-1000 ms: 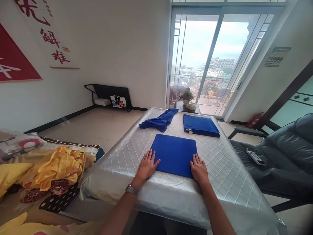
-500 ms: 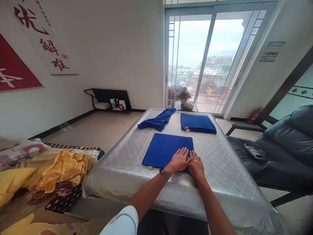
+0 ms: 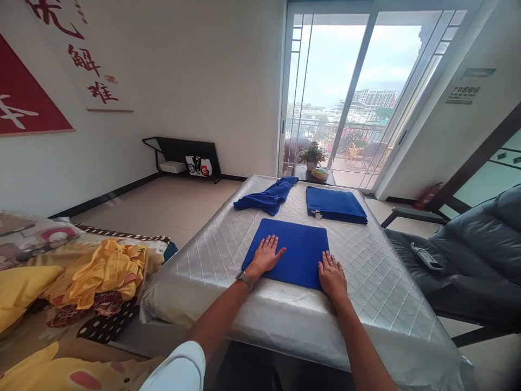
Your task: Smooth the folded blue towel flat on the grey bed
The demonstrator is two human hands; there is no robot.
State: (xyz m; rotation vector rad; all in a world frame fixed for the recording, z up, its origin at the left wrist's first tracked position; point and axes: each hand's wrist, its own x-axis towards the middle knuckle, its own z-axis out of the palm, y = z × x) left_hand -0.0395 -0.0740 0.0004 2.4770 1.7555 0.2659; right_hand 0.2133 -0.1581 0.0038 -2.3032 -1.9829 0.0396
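A flat blue rectangular cloth piece, perhaps a cushion cover [image 3: 299,247], lies smooth on the silver quilted table cover [image 3: 211,260] in front of me. My left hand [image 3: 265,255] rests palm down on its left part, fingers stretched out and thumb apart. Along its right edge lies my right hand [image 3: 332,273], flat, fingertips on the border and part of the palm over the silver cover. Neither hand grips anything. Farther back are a neat stack of similar blue pieces [image 3: 336,203] with pale tags at its front corner, and a crumpled blue cloth [image 3: 271,196] to the left.
A black armchair [image 3: 459,250] with a remote-like device [image 3: 426,256] on its seat stands at the right. To the left, yellow bedding [image 3: 108,274] is heaped. Behind the table's far edge are a potted plant [image 3: 312,155] and a glass sliding door [image 3: 337,81].
My left hand has slid left across the blue piece, away from my right hand. The right hand stays at the right edge. The view has shifted slightly.
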